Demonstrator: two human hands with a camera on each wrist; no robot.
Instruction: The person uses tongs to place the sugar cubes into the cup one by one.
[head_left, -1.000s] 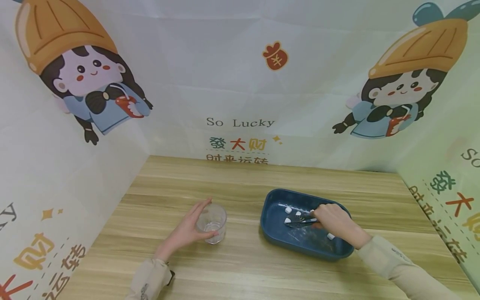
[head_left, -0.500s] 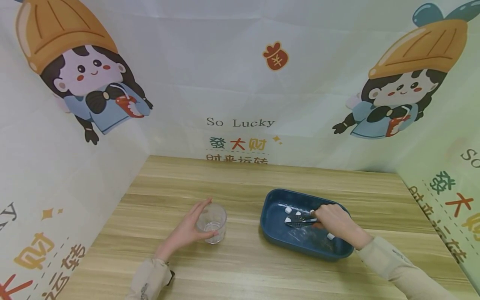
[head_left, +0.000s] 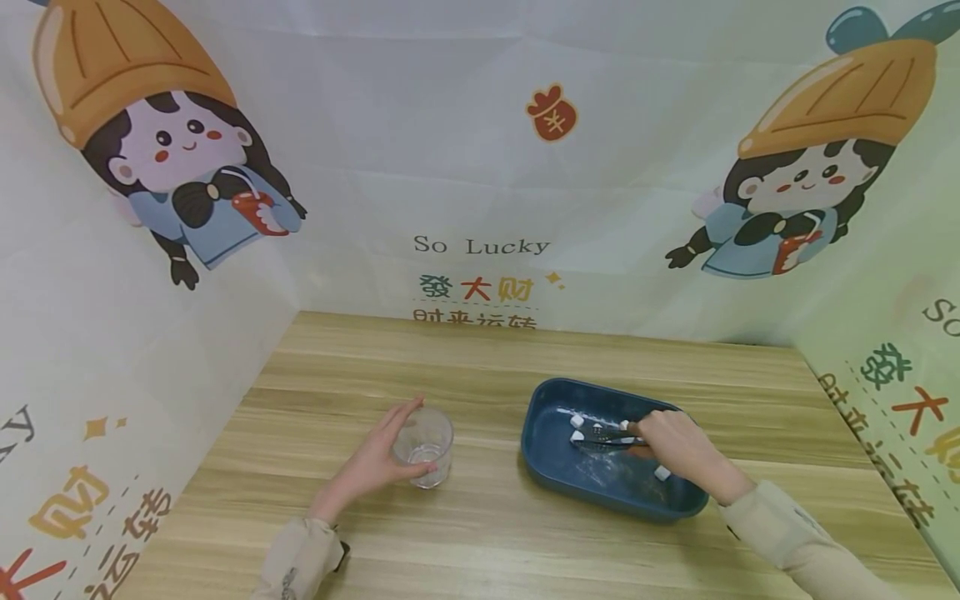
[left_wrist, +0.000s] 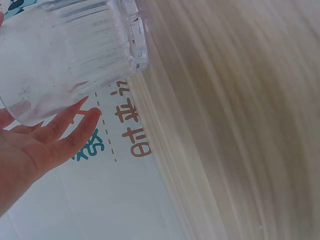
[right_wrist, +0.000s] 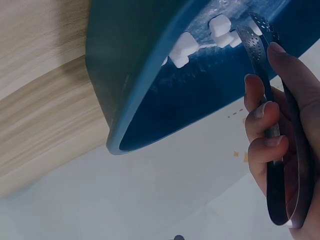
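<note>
Left hand [head_left: 379,454] cups the glass [head_left: 431,430], seemingly steadying it; at right, the right hand [head_left: 678,448] grips tongs [right_wrist: 275,185], tips low among white cubes [right_wrist: 220,25] inside the blue tray [head_left: 585,492].

On the table [head_left: 480,542], the glass [head_left: 433,454] stands nearer the left edge, with the left hand [head_left: 372,458] at its left side. The box [head_left: 551,454] sits right of the glass, nearer the right edge, with cubes [head_left: 577,422] in it. The right hand [head_left: 686,450] is over the box's right half, and the tongs [right_wrist: 275,195] point left inside.
</note>
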